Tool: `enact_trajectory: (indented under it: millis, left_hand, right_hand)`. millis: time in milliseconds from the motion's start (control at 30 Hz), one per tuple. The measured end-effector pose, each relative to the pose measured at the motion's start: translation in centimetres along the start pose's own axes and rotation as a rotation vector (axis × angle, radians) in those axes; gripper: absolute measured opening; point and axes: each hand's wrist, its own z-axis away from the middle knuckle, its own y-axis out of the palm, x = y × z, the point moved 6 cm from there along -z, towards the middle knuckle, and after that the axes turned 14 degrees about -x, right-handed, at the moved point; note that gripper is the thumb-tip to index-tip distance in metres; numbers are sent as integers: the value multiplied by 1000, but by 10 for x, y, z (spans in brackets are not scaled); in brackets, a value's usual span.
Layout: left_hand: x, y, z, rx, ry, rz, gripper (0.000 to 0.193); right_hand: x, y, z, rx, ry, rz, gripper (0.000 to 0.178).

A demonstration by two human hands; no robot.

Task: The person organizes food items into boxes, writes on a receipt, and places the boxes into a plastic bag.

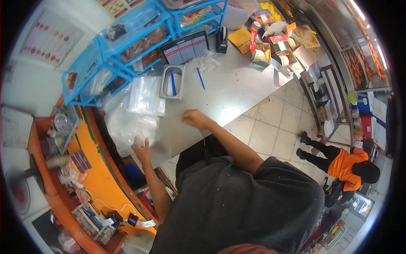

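Observation:
My left hand [141, 149] lies at the near edge of a pile of clear plastic bags [133, 125], fingers apart and touching the plastic. It grips nothing that I can see. Over the steel table [224, 99], my right hand [196, 118] hangs with its fingers curled in, slightly blurred, and nothing shows in it. Beyond the hands stands a small steel tray [178, 93] with a blue pen [173, 84] in it. A second blue pen [200, 79] lies on the table to its right.
Blue baskets [131, 36] with packaged goods line the back left, beside a tablet [186, 50]. Open food boxes [282, 48] crowd the table's far right. An orange counter [99, 158] runs along my left. A person in an orange shirt [347, 164] is at the right.

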Motion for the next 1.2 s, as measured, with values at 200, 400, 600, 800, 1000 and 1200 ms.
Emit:
enact_trajectory:
  millis: [200, 400, 600, 800, 1000, 1200]
  left_hand:
    - [8, 23, 0, -151, -137, -44, 38]
    - [-27, 16, 60, -484, -144, -17, 30]
    - [-186, 120, 155, 420, -321, 635, 20]
    - [-366, 285, 267, 1227, -556, 786, 60]
    - [-420, 347, 282, 1852, -948, 1562, 58]
    - [-398, 278, 200, 832, -700, 1113, 38]
  right_hand:
    - [-123, -272, 49, -969, 306, 239, 18]
    - [-115, -491, 92, -1022, 360, 1414, 25]
    - [-199, -534, 96, -514, 662, 1208, 38]
    - [-178, -399, 137, -609, 801, -36, 27]
    - [-78, -317, 106, -48, 841, -457, 22]
    - [-58, -271, 128, 752, 843, -679, 18]
